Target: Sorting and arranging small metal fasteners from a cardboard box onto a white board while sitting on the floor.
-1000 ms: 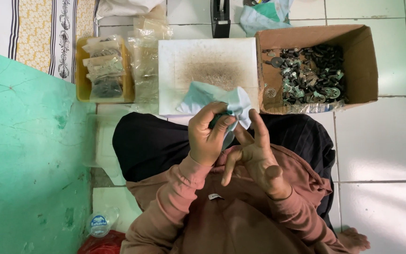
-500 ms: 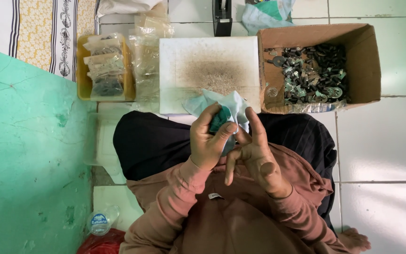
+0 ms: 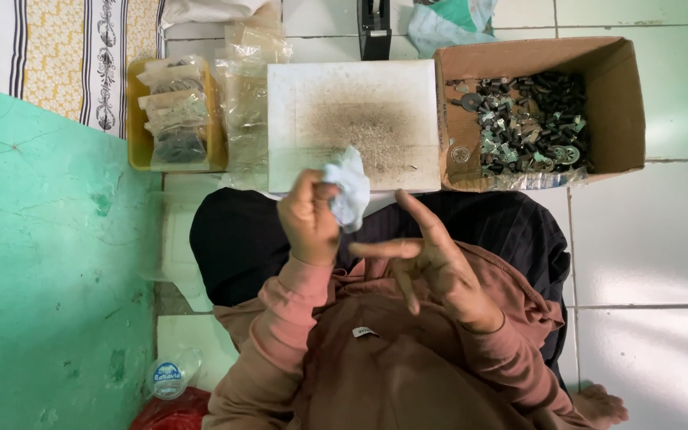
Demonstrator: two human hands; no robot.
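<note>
Left hand (image 3: 310, 219) pinches crumpled pale cloth (image 3: 347, 186) between thumb and fingers, above lap, near front edge of white board (image 3: 312, 87). Right hand (image 3: 431, 259) holds nothing, fingers spread wide, palm dirty. Cardboard box (image 3: 623, 95) with dark metal parts (image 3: 527, 119) just right of board. Risk, as I judge: cloth held only at one part, loose end hangs, could slip down on lap; dirty fingers could smear sleeve (image 3: 296, 318).

White tiled floor (image 3: 654, 239), green mat (image 3: 41, 263)
</note>
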